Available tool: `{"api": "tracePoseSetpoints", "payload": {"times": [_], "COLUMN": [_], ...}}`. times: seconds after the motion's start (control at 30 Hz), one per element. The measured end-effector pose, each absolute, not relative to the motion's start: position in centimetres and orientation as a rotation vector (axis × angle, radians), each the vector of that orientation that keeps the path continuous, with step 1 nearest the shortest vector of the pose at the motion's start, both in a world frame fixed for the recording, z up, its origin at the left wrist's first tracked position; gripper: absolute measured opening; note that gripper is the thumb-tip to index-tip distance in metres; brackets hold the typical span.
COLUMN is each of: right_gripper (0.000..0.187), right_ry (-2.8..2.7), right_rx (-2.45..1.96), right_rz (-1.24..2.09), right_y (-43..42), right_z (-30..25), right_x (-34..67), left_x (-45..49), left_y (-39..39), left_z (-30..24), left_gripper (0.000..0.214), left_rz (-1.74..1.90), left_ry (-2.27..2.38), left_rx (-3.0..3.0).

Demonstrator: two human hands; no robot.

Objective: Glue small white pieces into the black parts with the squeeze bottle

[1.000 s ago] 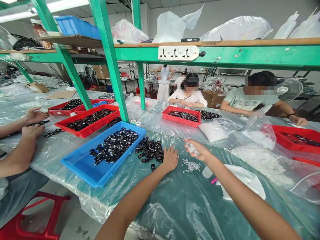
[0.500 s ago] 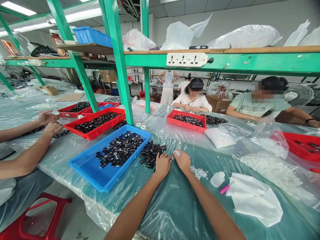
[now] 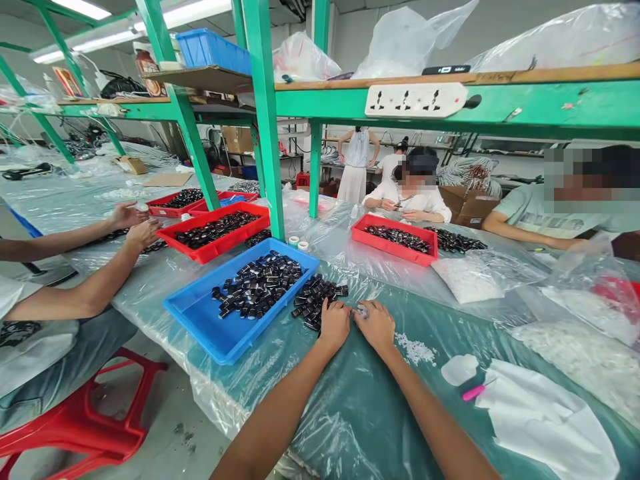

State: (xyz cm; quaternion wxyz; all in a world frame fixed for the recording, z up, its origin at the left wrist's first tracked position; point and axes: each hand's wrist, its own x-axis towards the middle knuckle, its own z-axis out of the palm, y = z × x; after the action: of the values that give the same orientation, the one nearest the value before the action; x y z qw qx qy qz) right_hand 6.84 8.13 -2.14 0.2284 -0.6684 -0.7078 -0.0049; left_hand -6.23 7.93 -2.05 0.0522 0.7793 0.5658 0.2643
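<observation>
Right hand (image 3: 376, 325) has moved in from near the white heap (image 3: 416, 349) to just beside the left hand (image 3: 336, 323), bringing whitish pieces (image 3: 361, 310) within its curled fingers toward the black pile (image 3: 318, 295); whether the left's bent fingers clamp anything, I cannot tell

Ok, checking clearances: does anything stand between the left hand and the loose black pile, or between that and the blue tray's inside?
Nothing visible separates the left hand from the loose black pile; toward the inside, the rim of the blue tray intervenes.
</observation>
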Motion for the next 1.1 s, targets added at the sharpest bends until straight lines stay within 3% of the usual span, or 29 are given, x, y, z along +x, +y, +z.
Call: {"api": "tracePoseSetpoints", "payload": {"times": [0.37,0.6,0.73,0.93,1.1], "right_gripper": [0.029,0.021,0.022,0.03,0.031], "right_ry": [-2.086,-1.914,-1.65,-0.764,-0.593], "right_rx": [-1.596,-1.406,-1.388,-1.468,-1.629], "right_rz": [0.068,0.113,0.015,-0.335,-0.258], "right_y": [7.6,3.9,0.1,-4.3,-7.0], "right_z": [-2.0,3.7,8.1,11.7,12.0], "right_x": [7.4,9.8,17.5,35.4,43.6], "left_x": [-6.2,-6.2,-6.3,-6.3,-6.2], "left_y": [7.8,7.9,8.3,8.9,9.2], "left_z": [-1.9,-1.5,-1.3,-1.4,-1.7], "left_gripper": [0.03,0.03,0.032,0.032,0.034], "left_rz": [0.8,0.798,0.817,0.804,0.775], "left_ry": [1.753,1.756,1.728,1.707,1.721], "left_rx": [2.344,2.375,2.41,2.468,2.507]}}
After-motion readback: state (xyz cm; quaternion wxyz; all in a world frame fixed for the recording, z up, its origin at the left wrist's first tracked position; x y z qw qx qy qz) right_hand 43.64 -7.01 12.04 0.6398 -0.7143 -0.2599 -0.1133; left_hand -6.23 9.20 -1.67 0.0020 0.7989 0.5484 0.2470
